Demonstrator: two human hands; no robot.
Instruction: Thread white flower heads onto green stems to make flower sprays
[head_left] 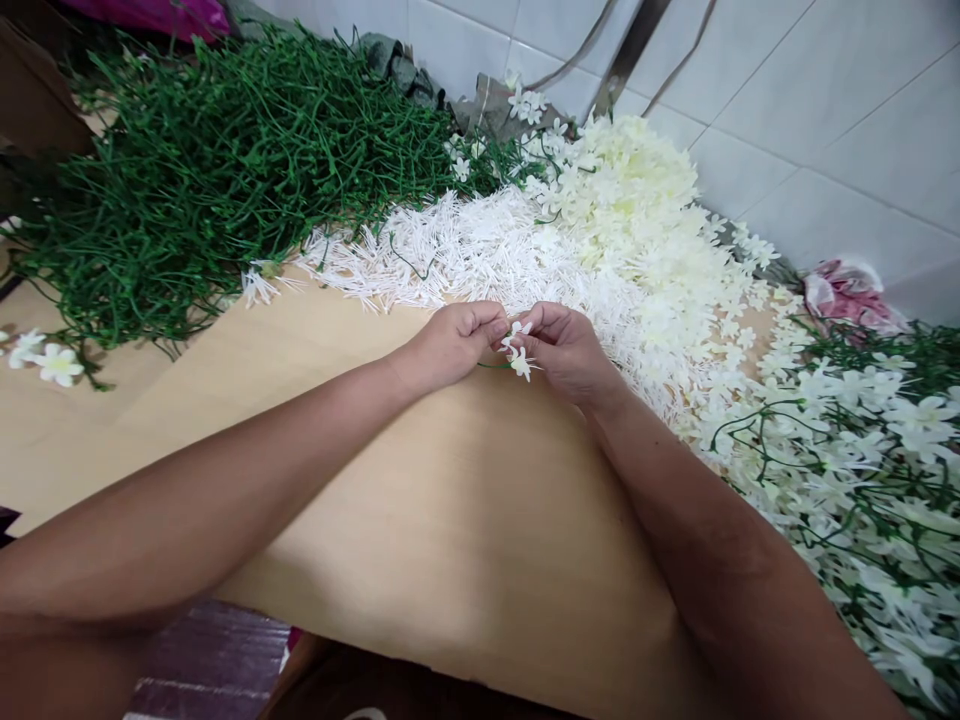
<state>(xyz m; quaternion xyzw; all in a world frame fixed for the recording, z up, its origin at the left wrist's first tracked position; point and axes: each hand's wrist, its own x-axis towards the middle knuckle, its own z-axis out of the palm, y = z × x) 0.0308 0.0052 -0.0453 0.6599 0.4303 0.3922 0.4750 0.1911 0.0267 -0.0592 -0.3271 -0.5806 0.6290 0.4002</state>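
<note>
Nearest edge: dark brown cloth (420,695) at bottom; purplish, pale-lined surface (214,650) lower left, below board level.
Work surface: smooth tan board (420,540), plain middle, shadow band running down it, near edge slightly uneven.
Left hand (461,340): over far part of board, fingers curled in, thumb against forefinger; anything inside them is hidden.
Right hand (566,350): just beside left, thumb and fingers pinching the sprig.
Held piece: small white star-petalled flower sprig (519,362), between both hands; thin green stem shows below left hand.
Right side: heap of white flowers on green stems (847,480), spilling along board.
Left side: loose white flower with yellowish centre (58,364).
Beyond hands: spread of thin white spiky pieces (480,250), touching mound of cream-yellow petal pieces (637,190) on its right.
Far left: big tangled pile of dark green stems (247,150); bright magenta sheet (165,15) behind.
Far right: crumpled red-and-white plastic-looking bag (847,295), near wall.
Room: white tiled wall (847,110), grey joint lines; slanting brown strip (630,50) against it.
</note>
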